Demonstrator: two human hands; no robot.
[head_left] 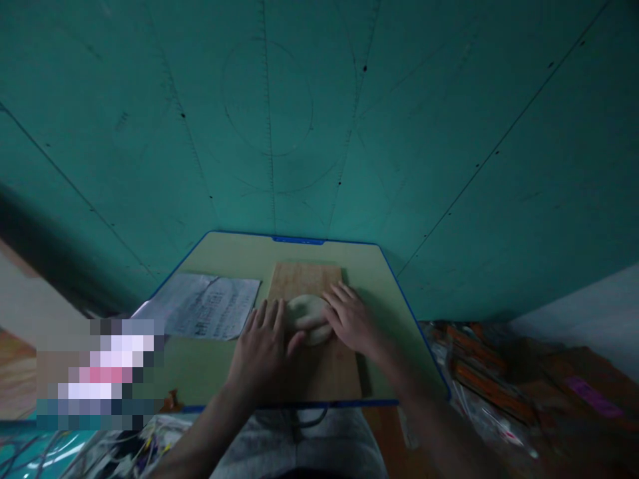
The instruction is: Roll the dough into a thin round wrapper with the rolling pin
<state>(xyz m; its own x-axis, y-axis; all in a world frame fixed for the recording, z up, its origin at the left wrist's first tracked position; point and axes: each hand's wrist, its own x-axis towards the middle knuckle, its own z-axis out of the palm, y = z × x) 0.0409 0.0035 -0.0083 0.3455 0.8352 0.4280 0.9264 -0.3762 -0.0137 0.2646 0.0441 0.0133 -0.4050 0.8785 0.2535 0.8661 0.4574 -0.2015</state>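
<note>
A pale, flattened round of what looks like dough (305,311) lies on a wooden board (309,274), its surface uneven with shallow dents. My left hand (263,338) is at its left side, fingers stretched out over the board's edge and the thumb reaching across the near part of the dough. On the other side, my right hand (349,318) rests against the right edge, its fingers extended and a little apart. Neither hand is closed around the dough. Part of the dough's rim is hidden under the fingers, and the light is dim.
Under the board is a light table (239,253) with a blue rim, standing against a green wall (319,133). A printed paper sheet (210,306) lies left of the board. Cables (144,446) clutter the lower left; boxes (574,379) and plastic bags fill the floor at right.
</note>
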